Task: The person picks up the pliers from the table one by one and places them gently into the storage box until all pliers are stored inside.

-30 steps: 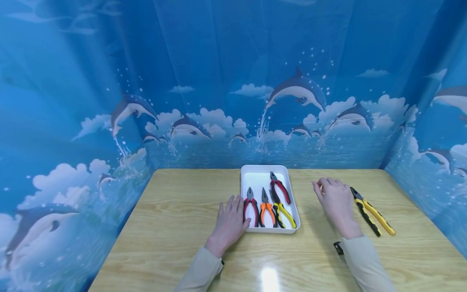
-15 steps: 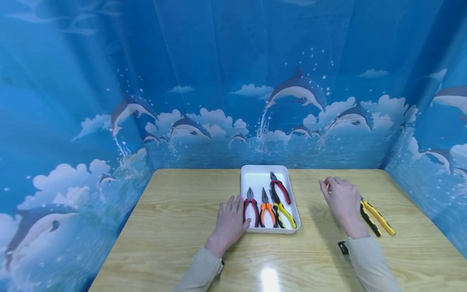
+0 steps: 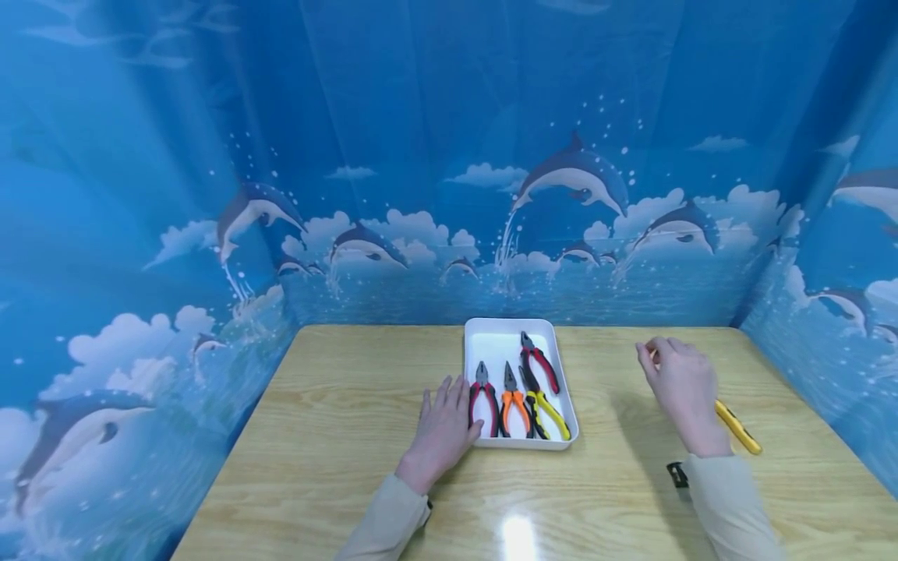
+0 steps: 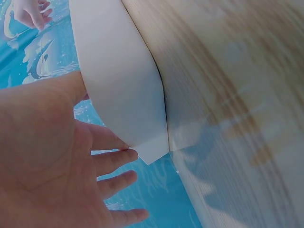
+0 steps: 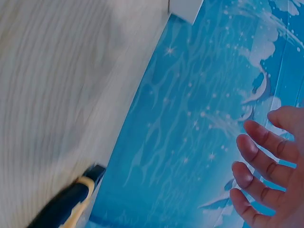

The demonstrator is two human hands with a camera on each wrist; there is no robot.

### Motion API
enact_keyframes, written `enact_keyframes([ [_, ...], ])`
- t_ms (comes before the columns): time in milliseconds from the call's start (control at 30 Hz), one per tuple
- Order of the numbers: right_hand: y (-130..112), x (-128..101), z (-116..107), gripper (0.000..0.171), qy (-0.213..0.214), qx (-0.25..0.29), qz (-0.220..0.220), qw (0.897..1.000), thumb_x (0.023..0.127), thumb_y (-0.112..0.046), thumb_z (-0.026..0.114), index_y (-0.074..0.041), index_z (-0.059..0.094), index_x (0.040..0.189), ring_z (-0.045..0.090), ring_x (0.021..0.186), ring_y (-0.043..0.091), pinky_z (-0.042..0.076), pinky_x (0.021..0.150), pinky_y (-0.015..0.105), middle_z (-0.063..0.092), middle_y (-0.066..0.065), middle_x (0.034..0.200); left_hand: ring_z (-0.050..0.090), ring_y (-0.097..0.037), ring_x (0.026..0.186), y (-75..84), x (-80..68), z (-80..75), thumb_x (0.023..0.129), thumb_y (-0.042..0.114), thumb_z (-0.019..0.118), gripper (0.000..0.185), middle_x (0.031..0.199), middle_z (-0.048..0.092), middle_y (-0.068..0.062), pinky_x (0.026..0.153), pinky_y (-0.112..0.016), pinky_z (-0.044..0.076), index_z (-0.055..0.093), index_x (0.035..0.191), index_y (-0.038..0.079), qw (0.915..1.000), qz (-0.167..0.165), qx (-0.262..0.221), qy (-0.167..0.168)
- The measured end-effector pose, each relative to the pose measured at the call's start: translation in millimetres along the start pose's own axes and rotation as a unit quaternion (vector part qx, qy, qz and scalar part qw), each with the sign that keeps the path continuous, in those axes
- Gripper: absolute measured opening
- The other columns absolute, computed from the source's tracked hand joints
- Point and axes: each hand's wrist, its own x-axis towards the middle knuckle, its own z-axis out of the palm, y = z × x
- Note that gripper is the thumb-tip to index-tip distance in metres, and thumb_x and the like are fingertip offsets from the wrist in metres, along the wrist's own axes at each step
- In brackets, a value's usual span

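My left hand [image 3: 445,421] rests at the left side of a white tray [image 3: 519,443], fingers spread and fairly straight, thumb over the near left rim. The left wrist view shows its fingertips right at the tray's outer wall [image 4: 118,71]. Inside the tray lie red-and-black pliers [image 3: 482,397], orange-handled pliers [image 3: 515,405], yellow-and-black pliers [image 3: 547,413] and another red-handled pair [image 3: 539,362]. My right hand [image 3: 680,389] hovers with loosely bent fingers and holds nothing. Below it lie yellow-and-black pliers [image 3: 738,428], mostly hidden in the head view; the right wrist view shows part of them [image 5: 71,199].
The wooden table [image 3: 351,405] runs back to a blue dolphin-print curtain [image 3: 421,156] that rises behind it and along both sides. The tray stands near the table's back edge, and the loose pliers lie to its right.
My right hand has moved rightward and now covers most of the loose yellow-and-black pliers in the head view. The left hand, tray and pliers have stayed in place.
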Motion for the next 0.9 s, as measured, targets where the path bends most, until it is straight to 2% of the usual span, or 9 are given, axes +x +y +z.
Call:
enact_keyframes([
  [200, 22, -5, -4, 0.021, 0.002, -0.004, 0.002, 1.0, 0.088, -0.011, 0.073, 0.006, 0.068, 0.077, 0.053, 0.046, 0.027, 0.037, 0.036, 0.036, 0.063, 0.018, 0.062, 0.029, -0.035, 0.151, -1.3, 0.1, 1.6, 0.101, 0.05, 0.055, 0.074, 0.162, 0.035, -0.014, 0.119, -0.062, 0.027, 0.036, 0.156, 0.004, 1.0, 0.001, 0.001, 0.001],
  [300, 33, -10, -6, 0.019, -0.01, -0.004, 0.007, 1.0, 0.087, -0.011, 0.075, 0.005, 0.068, 0.078, 0.051, 0.045, 0.027, 0.036, 0.037, 0.036, 0.062, 0.017, 0.061, 0.028, -0.035, 0.151, -1.8, 0.1, 2.1, 0.102, 0.051, 0.054, 0.075, 0.162, 0.034, -0.014, 0.119, -0.062, 0.027, 0.035, 0.157, 0.004, 1.0, 0.003, 0.003, 0.001],
  [400, 44, -16, -9, 0.019, -0.043, -0.006, 0.026, 0.999, 0.086, -0.013, 0.076, 0.004, 0.068, 0.082, 0.051, 0.048, 0.029, 0.037, 0.038, 0.039, 0.061, 0.017, 0.063, 0.028, -0.035, 0.151, -2.1, 0.0, 2.0, 0.102, 0.051, 0.054, 0.075, 0.163, 0.034, -0.014, 0.119, -0.062, 0.027, 0.034, 0.157, 0.004, 1.0, 0.005, 0.002, 0.002],
  [500, 55, -24, -12, 0.021, -0.099, -0.013, 0.047, 0.994, 0.086, -0.013, 0.076, 0.006, 0.067, 0.087, 0.052, 0.05, 0.032, 0.041, 0.041, 0.044, 0.061, 0.02, 0.067, 0.028, -0.035, 0.151, -1.8, 0.0, 2.4, 0.102, 0.051, 0.054, 0.075, 0.162, 0.034, -0.014, 0.119, -0.062, 0.027, 0.035, 0.157, 0.004, 1.0, 0.006, 0.002, 0.004],
  [600, 67, -32, -15, 0.028, -0.172, -0.025, 0.066, 0.983, 0.087, -0.014, 0.075, 0.011, 0.066, 0.094, 0.054, 0.053, 0.033, 0.045, 0.044, 0.047, 0.061, 0.025, 0.073, 0.029, -0.035, 0.151, -1.7, -0.3, 2.1, 0.102, 0.05, 0.054, 0.074, 0.162, 0.034, -0.014, 0.119, -0.062, 0.028, 0.035, 0.156, 0.004, 1.0, 0.006, 0.006, 0.004],
  [733, 80, -40, -20, 0.038, -0.275, -0.041, 0.094, 0.956, 0.09, -0.018, 0.073, 0.016, 0.063, 0.104, 0.057, 0.058, 0.034, 0.048, 0.046, 0.045, 0.061, 0.03, 0.083, 0.028, -0.035, 0.151, -1.8, -0.5, 1.4, 0.102, 0.05, 0.054, 0.074, 0.162, 0.034, -0.014, 0.119, -0.062, 0.028, 0.035, 0.156, 0.003, 0.9999, 0.008, 0.008, 0.003],
  [900, 93, -42, -26, 0.045, -0.364, -0.044, 0.12, 0.923, 0.093, -0.024, 0.071, 0.017, 0.06, 0.109, 0.059, 0.067, 0.041, 0.049, 0.05, 0.049, 0.059, 0.033, 0.089, 0.028, -0.035, 0.151, -1.2, -0.3, 1.4, 0.102, 0.051, 0.053, 0.074, 0.163, 0.034, -0.014, 0.119, -0.062, 0.027, 0.034, 0.157, 0.004, 1.0, 0.005, 0.008, 0.0],
])
